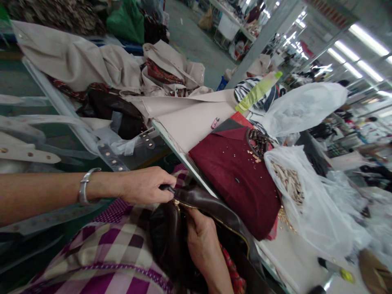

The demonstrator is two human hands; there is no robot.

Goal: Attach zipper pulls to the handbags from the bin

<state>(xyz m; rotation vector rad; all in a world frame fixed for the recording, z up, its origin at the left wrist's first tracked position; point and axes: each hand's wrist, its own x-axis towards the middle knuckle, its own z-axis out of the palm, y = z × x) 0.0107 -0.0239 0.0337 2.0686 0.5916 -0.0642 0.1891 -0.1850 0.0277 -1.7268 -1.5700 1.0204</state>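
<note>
A dark brown leather bag (171, 241) with a gold zipper (226, 222) and a red patterned lining (232, 271) lies across my lap at the table's edge. My left hand (150, 183), a silver bracelet on its wrist, pinches the bag's end beside the top of the zipper. Inside the zipped opening is my right hand (202, 234), its thumb near the zipper and its fingers hidden by the leather. What the right fingers hold, if anything, does not show.
On the table a maroon cloth (235, 175) carries small gold and dark fittings. Right of it stands a clear plastic bag (318, 208) with pale strips; a hammer-like tool (332, 273) lies at lower right. Beige leather bags (85, 61) are piled at upper left.
</note>
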